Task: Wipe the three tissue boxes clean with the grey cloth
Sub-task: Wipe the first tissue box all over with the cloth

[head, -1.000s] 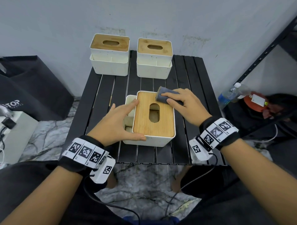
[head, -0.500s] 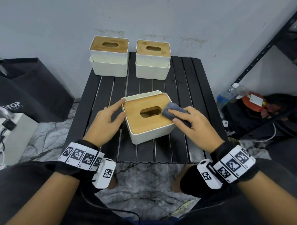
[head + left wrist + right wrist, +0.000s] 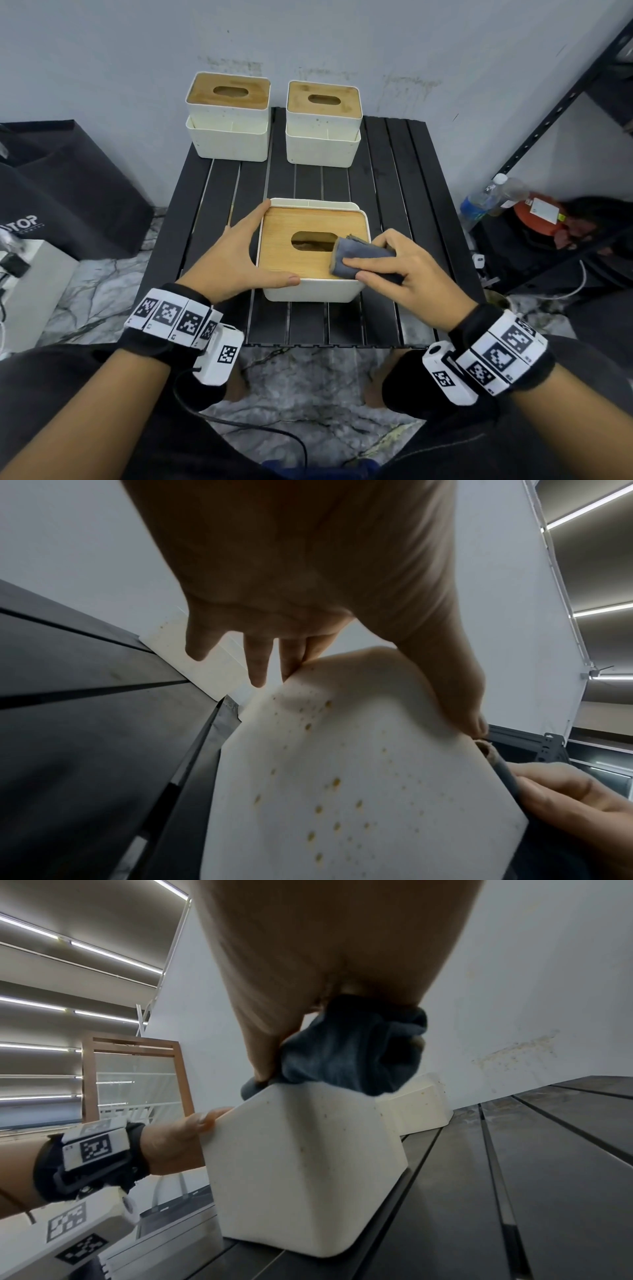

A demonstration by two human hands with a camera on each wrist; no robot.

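The nearest white tissue box [image 3: 310,291] with a bamboo lid stands mid-table, its slot lying left to right. My left hand [image 3: 277,245] braces its left near corner, straight fingers along the left side and thumb on the near edge. The left wrist view shows the box's speckled wall [image 3: 342,777] under that hand [image 3: 387,696]. My right hand [image 3: 394,263] grips the rolled grey cloth [image 3: 352,253] and presses it on the lid's right near part, as does the cloth [image 3: 349,1053] atop the box [image 3: 308,1164]. Two more tissue boxes [image 3: 227,120] [image 3: 323,126] stand at the table's far edge.
The black slatted table [image 3: 394,192] is small, with its near edge just behind my wrists. A black bag [image 3: 51,192] and a white unit [image 3: 27,291] are on the floor at left. A bottle [image 3: 479,202] and a dark metal rack [image 3: 548,120] stand at right.
The near box has been turned a quarter turn, so its slot now runs crosswise. My right hand slid the cloth from the far right corner to the near right of the lid.
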